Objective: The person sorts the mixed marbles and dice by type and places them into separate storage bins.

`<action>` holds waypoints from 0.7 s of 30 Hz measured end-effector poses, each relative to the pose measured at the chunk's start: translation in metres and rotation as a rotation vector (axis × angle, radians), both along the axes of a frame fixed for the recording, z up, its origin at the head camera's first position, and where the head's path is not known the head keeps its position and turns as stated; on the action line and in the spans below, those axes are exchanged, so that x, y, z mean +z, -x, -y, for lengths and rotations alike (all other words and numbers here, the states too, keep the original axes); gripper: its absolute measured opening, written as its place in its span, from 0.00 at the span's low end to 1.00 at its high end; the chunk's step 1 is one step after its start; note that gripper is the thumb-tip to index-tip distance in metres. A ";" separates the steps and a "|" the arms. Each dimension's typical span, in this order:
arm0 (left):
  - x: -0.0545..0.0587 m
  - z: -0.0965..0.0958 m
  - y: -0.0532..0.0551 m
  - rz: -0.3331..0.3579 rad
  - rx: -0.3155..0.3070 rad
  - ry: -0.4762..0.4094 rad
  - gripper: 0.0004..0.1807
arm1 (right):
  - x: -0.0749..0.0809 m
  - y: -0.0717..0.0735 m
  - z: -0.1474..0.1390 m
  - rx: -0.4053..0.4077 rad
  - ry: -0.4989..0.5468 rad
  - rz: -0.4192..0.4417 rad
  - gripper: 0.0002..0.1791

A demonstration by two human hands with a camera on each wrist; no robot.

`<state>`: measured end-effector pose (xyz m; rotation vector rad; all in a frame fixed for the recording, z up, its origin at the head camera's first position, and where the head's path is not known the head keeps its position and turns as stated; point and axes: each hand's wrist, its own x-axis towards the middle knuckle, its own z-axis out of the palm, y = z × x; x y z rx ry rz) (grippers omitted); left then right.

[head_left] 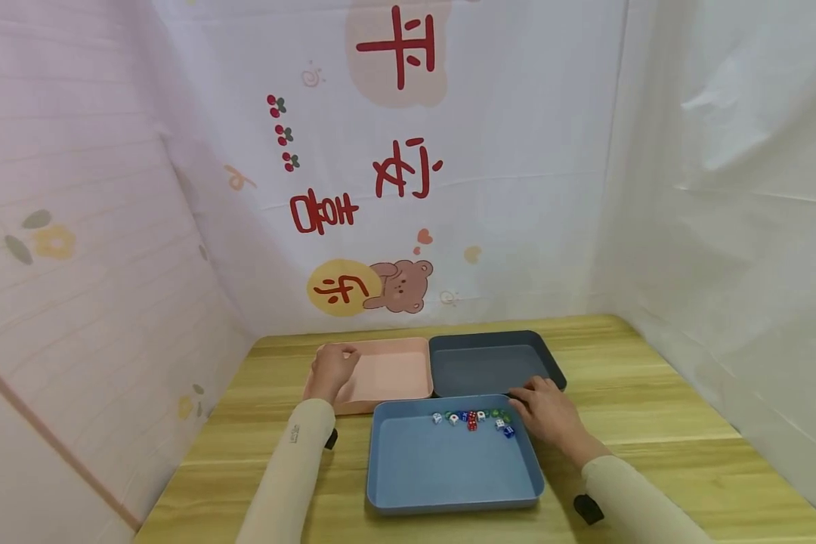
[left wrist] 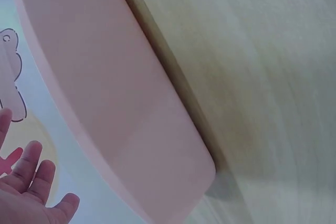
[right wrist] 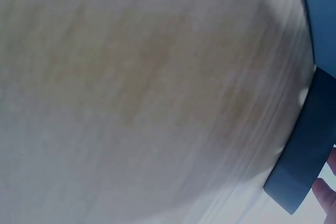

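Note:
Over the left part of the pink tray [head_left: 394, 370] is my left hand [head_left: 333, 370], and nothing shows in its grasp. The left wrist view shows its loosely bent, spread fingers [left wrist: 32, 156] beyond the tray's outer wall [left wrist: 121, 87]. My right hand [head_left: 549, 412] hovers by the far right corner of the light blue tray [head_left: 442, 468], fingers relaxed, no object visible in them. Several small dice [head_left: 472, 425], red, white, blue and green, lie along that tray's far right side. In the right wrist view, only fingertips [right wrist: 324, 192] appear, beside the dark tray [right wrist: 304, 150].
The dark blue-grey tray [head_left: 489, 366] stands right of the pink one, both behind the light blue tray. All rest on a wood-grain table [head_left: 653, 423]. White printed cloth [head_left: 517, 189] hangs behind and at both sides.

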<state>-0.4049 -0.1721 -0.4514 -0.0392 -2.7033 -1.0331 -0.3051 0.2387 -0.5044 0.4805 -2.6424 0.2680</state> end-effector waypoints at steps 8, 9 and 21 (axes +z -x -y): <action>0.009 -0.007 -0.008 -0.011 -0.052 0.007 0.14 | 0.001 -0.001 -0.004 0.008 -0.001 0.012 0.15; 0.010 -0.008 -0.008 -0.009 -0.056 0.005 0.14 | 0.000 -0.002 -0.004 0.008 -0.001 0.008 0.15; 0.012 -0.013 -0.016 0.007 -0.102 -0.066 0.17 | -0.001 -0.001 -0.009 0.020 -0.011 0.022 0.16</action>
